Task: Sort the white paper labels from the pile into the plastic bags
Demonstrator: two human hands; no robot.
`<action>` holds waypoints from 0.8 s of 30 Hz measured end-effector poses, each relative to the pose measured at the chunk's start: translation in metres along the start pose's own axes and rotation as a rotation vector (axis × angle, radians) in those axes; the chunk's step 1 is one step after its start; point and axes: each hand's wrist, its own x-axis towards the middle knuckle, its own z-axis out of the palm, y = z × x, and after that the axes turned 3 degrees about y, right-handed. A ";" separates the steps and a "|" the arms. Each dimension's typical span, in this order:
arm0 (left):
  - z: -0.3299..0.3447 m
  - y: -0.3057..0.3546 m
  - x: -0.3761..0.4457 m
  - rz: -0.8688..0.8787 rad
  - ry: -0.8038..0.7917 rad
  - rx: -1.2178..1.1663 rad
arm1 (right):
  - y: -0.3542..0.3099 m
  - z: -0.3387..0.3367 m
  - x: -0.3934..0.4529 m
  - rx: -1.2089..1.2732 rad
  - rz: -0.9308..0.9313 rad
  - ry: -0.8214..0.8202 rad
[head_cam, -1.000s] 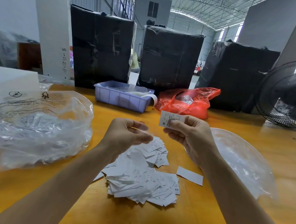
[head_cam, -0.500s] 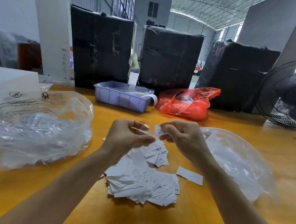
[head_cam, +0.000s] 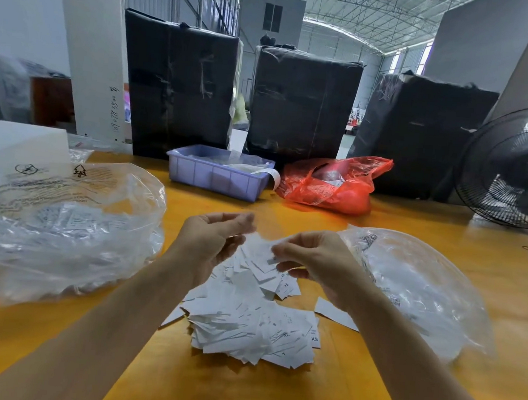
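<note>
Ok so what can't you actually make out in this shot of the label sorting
Head view only:
- Label between left hand and right hand: motion-blurred, print unreadable, which fingers pinch it unclear.
- Most of the label pile: sizes hidden by overlapping labels and the hands.
- Left clear bag contents: veiled by crinkled plastic.
- Purple bin contents: hidden behind its wall.
- Fan: cut off by the right edge.

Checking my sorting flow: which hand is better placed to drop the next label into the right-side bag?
Right. The right hand pinches a label and hovers beside the right bag; the left hand is farther off.
</note>
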 end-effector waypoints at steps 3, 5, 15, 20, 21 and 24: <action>0.005 -0.004 0.000 -0.004 -0.004 -0.155 | 0.003 0.010 -0.002 0.003 -0.030 -0.084; 0.008 -0.007 -0.002 0.021 -0.023 -0.201 | 0.005 0.018 -0.004 -0.004 -0.066 -0.111; 0.008 -0.008 -0.005 0.216 0.029 0.124 | -0.009 -0.014 -0.003 -0.217 -0.240 0.212; 0.011 -0.011 -0.006 0.308 0.020 0.249 | -0.024 -0.026 -0.007 0.068 -0.380 0.250; 0.012 -0.011 -0.007 0.315 0.012 0.249 | -0.025 -0.023 -0.009 0.040 -0.405 0.230; 0.014 -0.011 -0.009 0.321 0.001 0.255 | -0.025 -0.014 -0.010 -0.025 -0.436 0.195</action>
